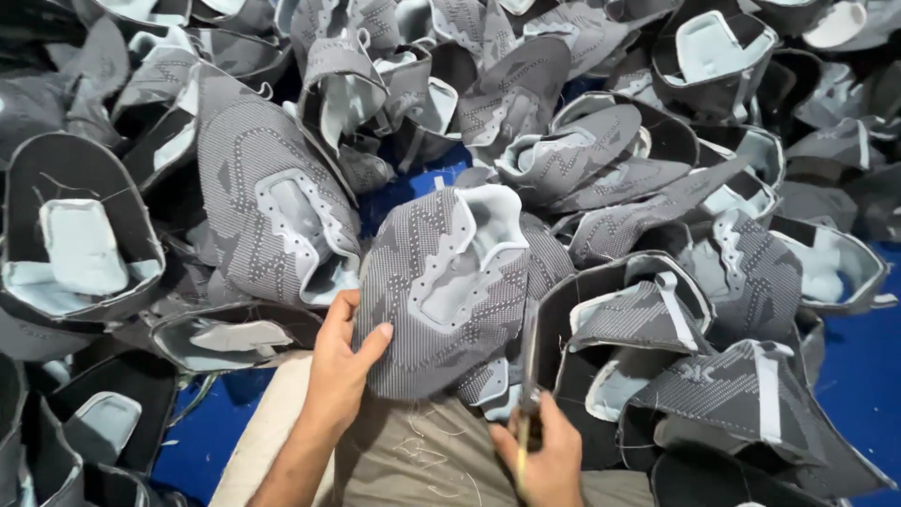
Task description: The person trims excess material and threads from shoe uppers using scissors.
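Note:
My left hand (340, 361) grips the toe end of a grey knitted shoe upper (441, 291) with a pale blue lining, holding it up over my lap. My right hand (544, 455) is closed around a small slim tool (528, 413), likely thread snips, whose dark tip points up toward the lower edge of that upper. Both hands are at the bottom centre of the head view, over my beige trousers (413, 460).
Several similar grey shoe uppers (272, 197) with pale linings are heaped all around in a big pile (657, 310). A blue floor covering (859, 376) shows at the right and lower left.

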